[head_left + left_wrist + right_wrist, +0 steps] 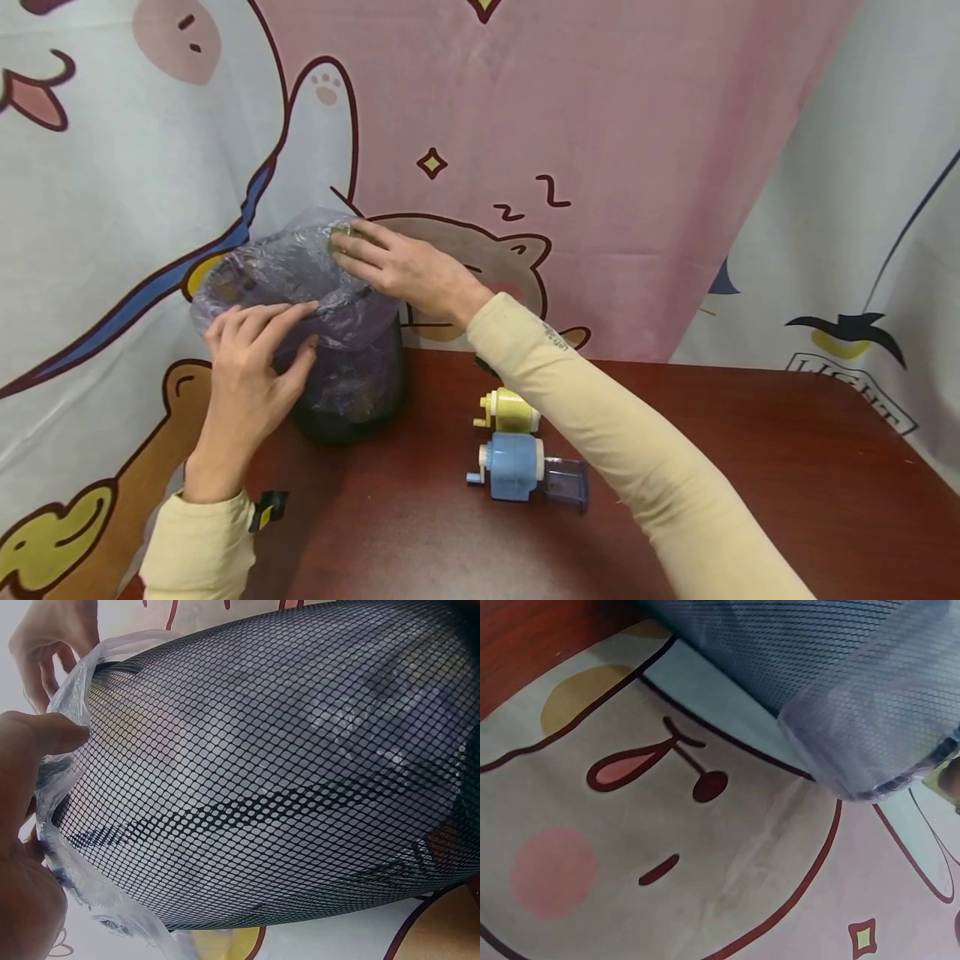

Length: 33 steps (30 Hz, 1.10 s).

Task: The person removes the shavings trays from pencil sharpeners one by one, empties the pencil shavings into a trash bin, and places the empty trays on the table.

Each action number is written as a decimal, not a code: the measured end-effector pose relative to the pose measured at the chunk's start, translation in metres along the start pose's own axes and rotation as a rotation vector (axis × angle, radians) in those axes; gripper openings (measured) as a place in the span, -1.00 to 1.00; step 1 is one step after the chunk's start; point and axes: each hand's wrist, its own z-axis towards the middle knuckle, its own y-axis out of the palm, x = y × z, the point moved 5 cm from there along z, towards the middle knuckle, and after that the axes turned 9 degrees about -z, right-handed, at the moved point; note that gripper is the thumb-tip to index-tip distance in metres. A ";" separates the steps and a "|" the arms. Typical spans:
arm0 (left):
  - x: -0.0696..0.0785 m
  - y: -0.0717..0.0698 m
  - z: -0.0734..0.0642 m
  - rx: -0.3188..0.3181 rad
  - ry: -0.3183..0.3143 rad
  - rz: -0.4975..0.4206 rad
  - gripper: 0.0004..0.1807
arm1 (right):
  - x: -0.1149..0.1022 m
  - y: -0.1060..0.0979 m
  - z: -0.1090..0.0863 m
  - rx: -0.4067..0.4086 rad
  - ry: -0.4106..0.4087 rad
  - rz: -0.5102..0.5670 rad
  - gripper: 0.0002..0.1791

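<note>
A black mesh wastebasket [270, 750] is lined with a thin, purplish see-through garbage bag [348, 321] that folds over its rim. At the near side of the rim, my left hand [251, 358] pinches the bag, thumb [64, 733] outside the mesh and the other fingers on the inner side. Across the opening, my right hand [401, 262] rests on the far right edge of the bag, fingers nearly straight and thumb hidden in the head view. A small yellow-green patch [341, 236] shows by its fingertips; I cannot tell what it is.
Right of the basket, a yellow pencil sharpener [513, 410] and a blue pencil sharpener [513, 467] with its drawer [566, 482] pulled out stand on the reddish-brown table [420, 542]. My right sleeve passes above them. A cartoon-printed curtain [637, 167] hangs behind.
</note>
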 end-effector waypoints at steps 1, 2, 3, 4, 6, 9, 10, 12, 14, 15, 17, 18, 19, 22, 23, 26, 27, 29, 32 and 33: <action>0.000 0.000 0.000 0.001 -0.001 0.000 -0.53 | 0.000 0.000 -0.001 0.004 -0.010 -0.007 -0.48; 0.000 0.000 0.000 -0.001 -0.001 0.001 -0.53 | 0.000 0.000 -0.001 0.011 -0.019 -0.008 -0.49; 0.000 0.000 0.000 -0.002 -0.002 0.002 -0.53 | 0.000 0.001 -0.002 0.019 -0.026 -0.011 -0.49; 0.000 0.000 0.000 -0.002 -0.001 0.001 -0.53 | 0.000 0.001 -0.002 0.028 -0.031 -0.011 -0.50; 0.001 0.000 0.000 -0.002 0.001 0.001 -0.53 | -0.001 0.001 -0.003 0.048 -0.044 -0.017 -0.52; 0.001 0.001 0.000 -0.003 0.004 0.001 -0.53 | -0.002 0.000 -0.004 0.074 -0.058 -0.028 -0.53; 0.001 0.001 0.000 -0.003 0.005 0.001 -0.53 | -0.002 0.000 -0.004 0.079 -0.062 -0.034 -0.53; 0.001 0.002 0.000 -0.003 0.005 0.001 -0.53 | -0.003 0.000 -0.005 0.084 -0.071 -0.048 -0.52; 0.001 0.002 0.000 -0.002 0.005 0.002 -0.54 | -0.003 0.000 -0.005 0.089 -0.078 -0.065 -0.51; 0.001 0.002 0.000 -0.002 0.005 0.002 -0.54 | -0.003 0.000 -0.004 0.091 -0.079 -0.069 -0.52; 0.001 0.001 0.001 -0.001 0.004 0.002 -0.53 | -0.003 0.000 -0.004 0.096 -0.080 -0.069 -0.52; 0.001 0.001 0.001 0.000 0.003 0.001 -0.53 | -0.002 0.000 -0.004 0.099 -0.077 -0.063 -0.53; 0.001 0.001 0.001 0.001 0.003 0.001 -0.53 | -0.002 0.000 -0.004 0.099 -0.073 -0.055 -0.53; 0.002 0.001 0.001 0.001 0.001 0.001 -0.53 | -0.001 0.000 -0.004 0.098 -0.055 -0.028 -0.54; 0.002 0.001 0.001 0.001 0.001 0.000 -0.53 | -0.001 -0.001 -0.004 0.097 -0.048 -0.022 -0.54; 0.002 0.001 0.002 0.002 -0.001 -0.002 -0.53 | 0.000 0.000 -0.006 0.103 -0.024 -0.003 -0.54; 0.002 0.001 0.002 0.003 -0.003 -0.003 -0.53 | 0.001 0.000 -0.006 0.108 -0.012 0.006 -0.55; 0.002 0.000 0.002 0.005 -0.007 -0.005 -0.52 | 0.002 0.000 -0.006 0.120 0.020 0.023 -0.55; 0.002 0.000 0.001 0.008 -0.013 -0.004 -0.52 | 0.006 0.000 -0.008 0.124 0.119 0.088 -0.55; 0.002 0.000 0.001 0.010 -0.015 -0.004 -0.53 | 0.008 -0.001 -0.008 0.122 0.164 0.126 -0.54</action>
